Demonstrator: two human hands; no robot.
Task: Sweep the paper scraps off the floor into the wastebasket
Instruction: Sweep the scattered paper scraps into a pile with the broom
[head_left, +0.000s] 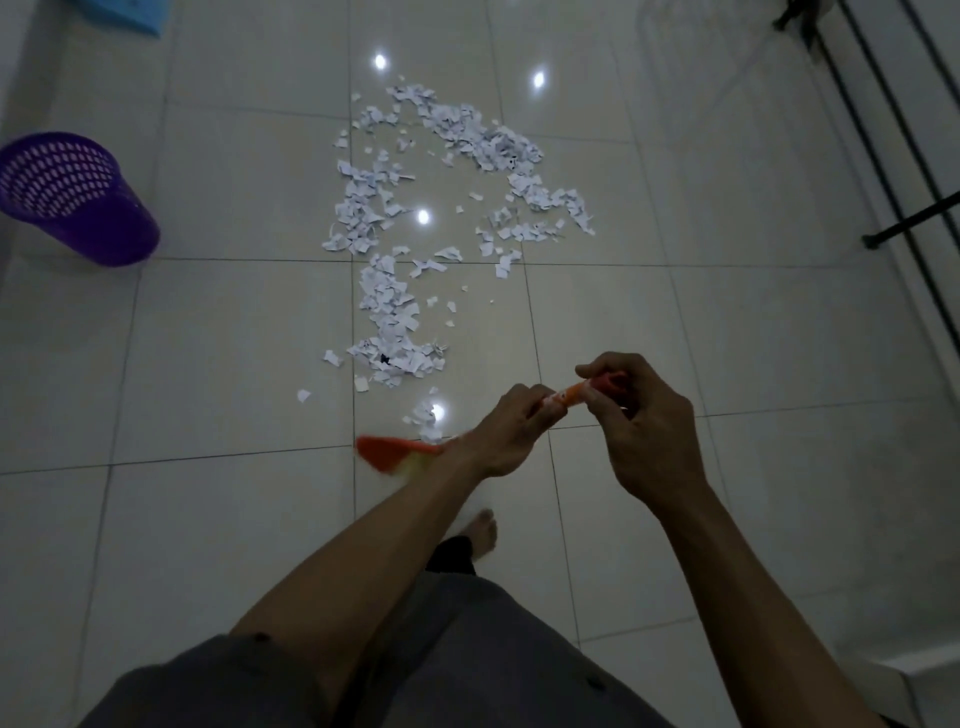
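So, far to the left of both hands and well apart from them: purple perforated plastic wastebasket (78, 200), upright on the glossy pale tiled floor (218, 364), open top toward the camera. Small blue flat object (127, 13) at the top-left edge, beyond the basket; can't tell what it is.

Torn white paper scraps (415, 208) spread in a loose ring-shaped patch ahead of the hands, nearest pieces just beyond the left hand's knuckles, none in the basket as far as visible.

Orange broom head (387, 452) with pale bristles, blurred, sits just left of the left wrist, near the closest scraps.

Left hand (506, 434) is closed around the orange broom handle (569, 392), lower grip. Right hand (641, 423) is closed on the same handle just to the right and a bit higher, fingers curled over its red end. Hands near each other, not touching.

Below the hands: bare foot (480, 532), grey shorts (467, 649).

Right of the right hand, well apart: black metal rack frame (893, 171) along the edge.
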